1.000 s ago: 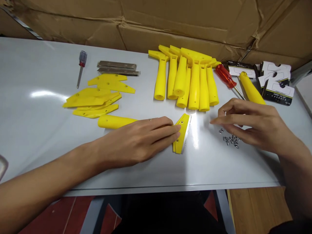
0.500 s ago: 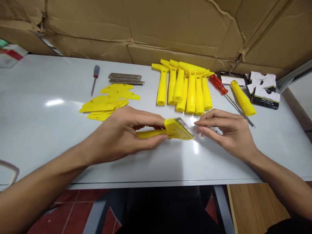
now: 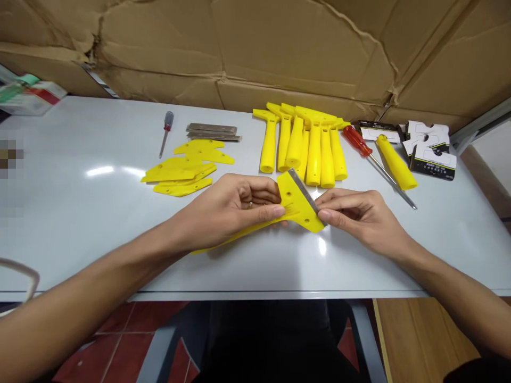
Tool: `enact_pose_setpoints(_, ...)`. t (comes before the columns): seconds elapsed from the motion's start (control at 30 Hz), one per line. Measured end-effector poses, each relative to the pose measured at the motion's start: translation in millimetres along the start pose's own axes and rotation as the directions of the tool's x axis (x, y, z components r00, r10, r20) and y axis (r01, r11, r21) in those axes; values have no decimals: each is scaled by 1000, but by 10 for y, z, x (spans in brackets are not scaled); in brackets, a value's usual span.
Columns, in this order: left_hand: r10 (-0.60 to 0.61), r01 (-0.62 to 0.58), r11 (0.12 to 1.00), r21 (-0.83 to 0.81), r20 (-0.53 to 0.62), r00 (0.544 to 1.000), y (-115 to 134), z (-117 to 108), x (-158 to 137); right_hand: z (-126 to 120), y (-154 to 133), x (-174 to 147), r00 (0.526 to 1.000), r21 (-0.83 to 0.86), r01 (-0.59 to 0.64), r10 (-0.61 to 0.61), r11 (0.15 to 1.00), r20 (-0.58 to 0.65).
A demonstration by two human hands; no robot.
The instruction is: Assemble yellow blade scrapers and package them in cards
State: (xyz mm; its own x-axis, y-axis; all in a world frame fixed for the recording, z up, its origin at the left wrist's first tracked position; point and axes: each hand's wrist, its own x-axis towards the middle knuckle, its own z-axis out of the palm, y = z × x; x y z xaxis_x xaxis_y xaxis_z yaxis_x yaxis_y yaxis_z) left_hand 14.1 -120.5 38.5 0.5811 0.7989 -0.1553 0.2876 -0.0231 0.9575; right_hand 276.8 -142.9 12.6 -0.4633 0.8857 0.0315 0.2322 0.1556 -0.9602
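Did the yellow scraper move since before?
Yes, up: the yellow scraper lay on the white table and is now lifted off it in the left hand.

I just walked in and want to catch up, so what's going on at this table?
A person's left hand holds a yellow plastic T-shaped scraper above the white table. The right hand is at the nearer end of the straight grey metal blade on the scraper's edge; whether it pinches the blade is unclear. Beyond lie flat yellow plastic plates and a group of yellow T-shaped plastic handles.
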Motion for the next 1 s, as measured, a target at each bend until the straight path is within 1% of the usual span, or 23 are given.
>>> enact_pose_setpoints(0.07, 1, -1, 1000, -11, -6, 1000, 20, 7, -22, 21, 6, -12, 999, -35, 39, -40, 999, -18)
enact_pose_setpoints(0.23, -18, 18, 1000, 5, -82, 997, -10, 28, -36, 93, 56, -25, 980, -166, 156, -173, 974, -97)
enact_pose_setpoints(0.3, -25, 26, 1000, 14, -111, 994, -23, 43, -21, 79, 54, -12, 975, -209, 158, -186, 965, -121)
enact_pose_setpoints(0.37, -31, 36, 999, 29, -140, 990, -23, 60, -4, 35, 29, 6, 962, -245, 145, -195, 959, -192)
enact_pose_setpoints(0.4, -36, 42, 999, 35, -153, 988, -19, 68, 3, 9, 11, 12, 944, -256, 145, -211, 956, -254)
enact_pose_setpoints(0.47, -48, 56, 997, 45, -172, 984, -9, 77, 10, -31, -23, 16, 888, -263, 165, -259, 951, -381)
enact_pose_setpoints(0.53, -58, 68, 997, 46, -183, 981, -1, 76, 10, -39, -41, 3, 846, -272, 208, -313, 939, -431)
enact_pose_setpoints(0.57, -61, 71, 997, 43, -185, 981, 0, 72, 8, -30, -41, -7, 839, -291, 237, -346, 927, -419)
enact_pose_setpoints(0.63, -63, 70, 997, 35, -186, 981, -1, 62, 5, 7, -31, -30, 828, -363, 318, -443, 876, -343)
enact_pose_setpoints(0.7, -61, 65, 998, 18, -184, 981, -7, 54, 3, 53, -19, -45, 790, -455, 417, -561, 787, -247)
enact_pose_setpoints(0.77, -61, 61, 998, -8, -176, 983, -18, 52, 1, 95, -15, -43, 743, -528, 490, -649, 693, -162)
enact_pose_setpoints(0.9, -67, 59, 996, -65, -130, 989, -40, 64, 0, 151, -27, 2, 671, -624, 566, -741, 539, -31)
enact_pose_setpoints(1.0, -75, 65, 991, -117, -87, 993, -40, 75, 5, 181, -23, 32, 632, -704, 577, -773, 414, 63)
